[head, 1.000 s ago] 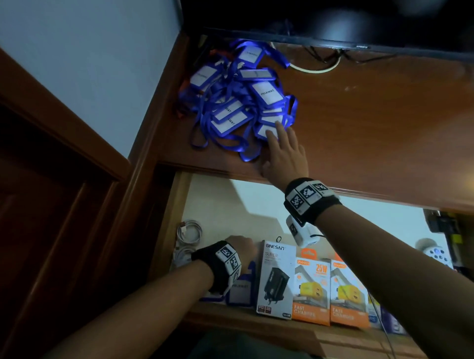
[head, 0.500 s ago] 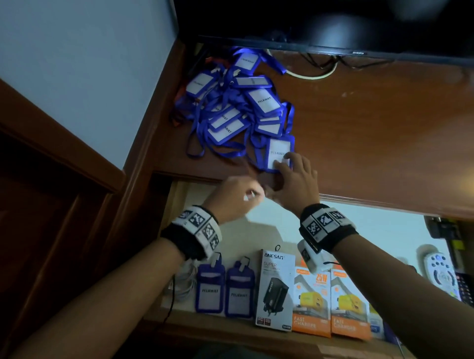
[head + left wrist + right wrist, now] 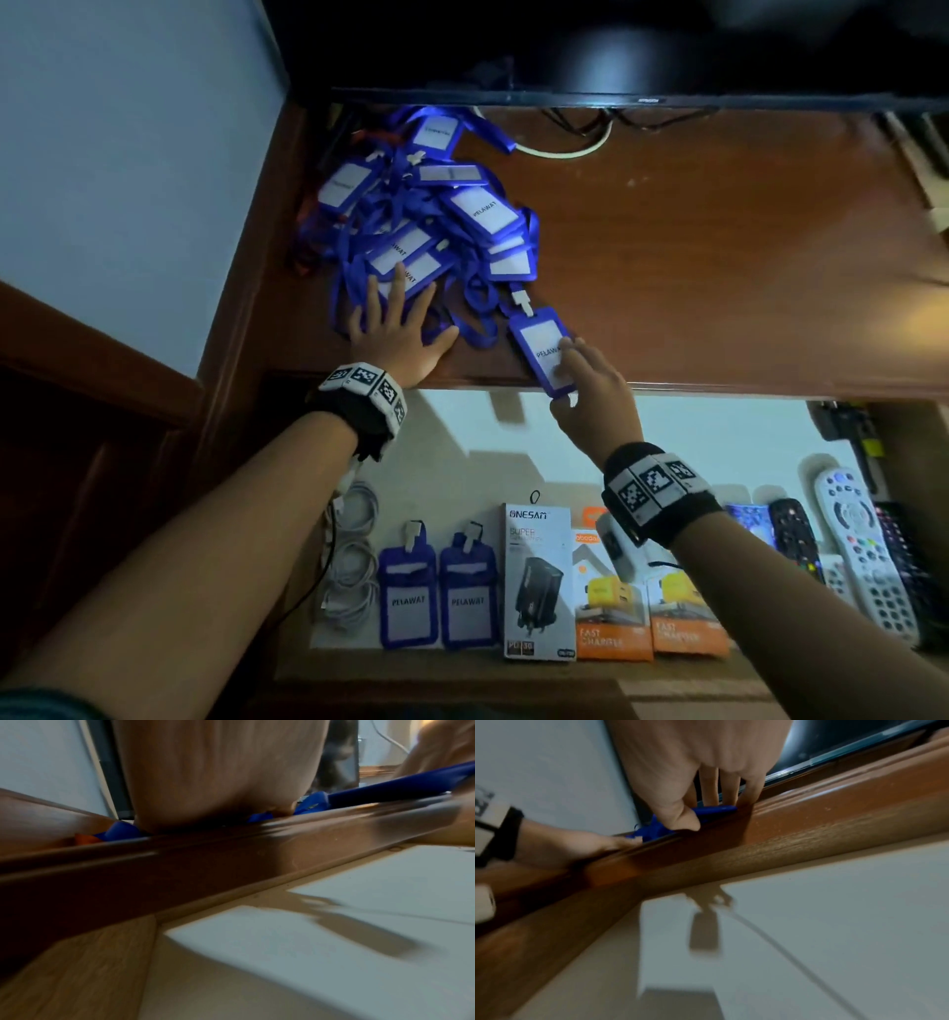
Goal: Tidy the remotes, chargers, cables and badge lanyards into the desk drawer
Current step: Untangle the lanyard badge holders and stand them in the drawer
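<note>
A tangled pile of blue badge lanyards [image 3: 436,226] lies at the left of the brown desk top [image 3: 719,257]. My left hand [image 3: 395,324] lies flat on the pile's near side with its fingers spread; the left wrist view shows its palm [image 3: 218,770] pressed on blue strap. One blue badge holder [image 3: 539,339], still tied to the pile by its strap, overhangs the desk's front edge. My right hand [image 3: 580,380] pinches it, fingers on top and thumb below [image 3: 706,811]. Below, the open drawer [image 3: 462,452] has a white liner.
In the drawer lie coiled white cables [image 3: 352,560], two blue badge holders [image 3: 408,591], a black-and-white charger box [image 3: 536,580], orange charger boxes [image 3: 611,611] and several remotes [image 3: 862,550]. A dark screen [image 3: 616,51] stands at the back of the desk, a wall at left.
My left hand rose out of the drawer, passed by my right hand, and now lies flat on the pile. My right hand has dragged one badge holder out to the desk's edge.
</note>
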The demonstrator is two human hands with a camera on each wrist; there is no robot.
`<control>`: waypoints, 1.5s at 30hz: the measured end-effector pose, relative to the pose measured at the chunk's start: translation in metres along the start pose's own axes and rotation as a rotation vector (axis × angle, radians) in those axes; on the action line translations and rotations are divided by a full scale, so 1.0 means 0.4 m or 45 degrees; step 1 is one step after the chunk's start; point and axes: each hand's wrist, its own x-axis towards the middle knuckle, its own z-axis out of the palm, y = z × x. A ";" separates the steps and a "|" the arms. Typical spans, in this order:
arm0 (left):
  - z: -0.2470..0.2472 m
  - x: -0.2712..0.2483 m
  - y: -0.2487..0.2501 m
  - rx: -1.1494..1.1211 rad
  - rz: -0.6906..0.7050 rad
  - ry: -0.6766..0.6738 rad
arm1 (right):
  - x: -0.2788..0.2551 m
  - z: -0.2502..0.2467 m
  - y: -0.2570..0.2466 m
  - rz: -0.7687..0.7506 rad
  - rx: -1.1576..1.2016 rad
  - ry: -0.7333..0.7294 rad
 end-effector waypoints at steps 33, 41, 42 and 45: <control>0.040 -0.385 0.382 -1.213 0.596 -0.712 | -0.250 -0.330 0.015 0.627 1.076 0.462; 0.049 -0.416 0.390 -0.780 0.467 -0.600 | -0.260 -0.381 0.126 0.726 1.151 0.577; 0.050 -0.412 0.385 -0.744 0.393 -0.464 | -0.258 -0.388 0.135 0.719 1.161 0.569; 0.063 -0.403 0.356 -0.743 0.117 -0.175 | -0.255 -0.398 0.156 0.739 1.201 0.532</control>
